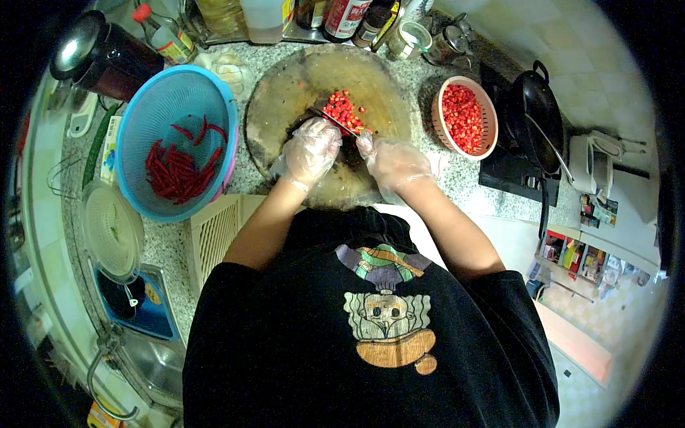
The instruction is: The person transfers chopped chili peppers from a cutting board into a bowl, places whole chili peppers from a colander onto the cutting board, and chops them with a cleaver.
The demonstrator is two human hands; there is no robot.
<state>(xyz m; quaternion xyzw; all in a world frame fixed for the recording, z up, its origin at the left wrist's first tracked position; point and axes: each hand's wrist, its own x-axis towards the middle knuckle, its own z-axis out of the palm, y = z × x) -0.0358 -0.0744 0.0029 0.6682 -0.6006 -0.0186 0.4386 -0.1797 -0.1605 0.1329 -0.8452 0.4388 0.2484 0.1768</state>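
Note:
A thick round chopping board [285, 78] lies on the counter before me. On it is a small heap of chopped red chillies [344, 104]. A knife [338, 121] is seen nearly edge-on, slanting along the near side of the heap. My right hand [396, 164], in a clear plastic glove, is closed at the knife's right end. My left hand [312, 152], gloved the same way, has its fingers curled in beside the blade's left part. Whatever lies under those fingers is hidden.
Whole red chillies [182, 171] lie in a blue basket [135, 114] at left. A pink basket [492, 128] of chopped chillies stands at right, near a black wok [535, 121] on the stove. Bottles [346, 18] line the back. A sink [153, 364] is lower left.

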